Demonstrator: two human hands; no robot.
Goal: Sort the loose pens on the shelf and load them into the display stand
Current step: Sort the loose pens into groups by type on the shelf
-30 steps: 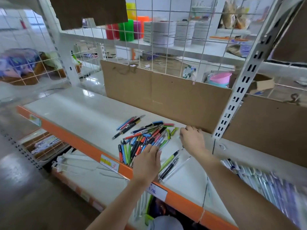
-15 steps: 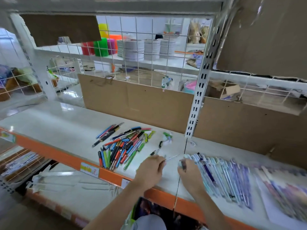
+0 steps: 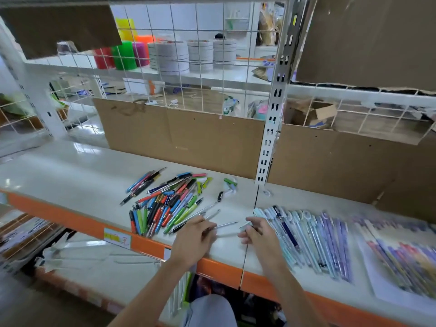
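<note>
At the front edge of the shelf, slim clear pens, lifted since a second ago from beside the loose pens, are gripped by left hand and right hand, so sorting is judged under way.

Both hands came back to the front edge

The left hand left the pile of loose pens and now holds a thin clear pen. The right hand left the back of the shelf and now pinches a small pale piece near the front edge.
</note>
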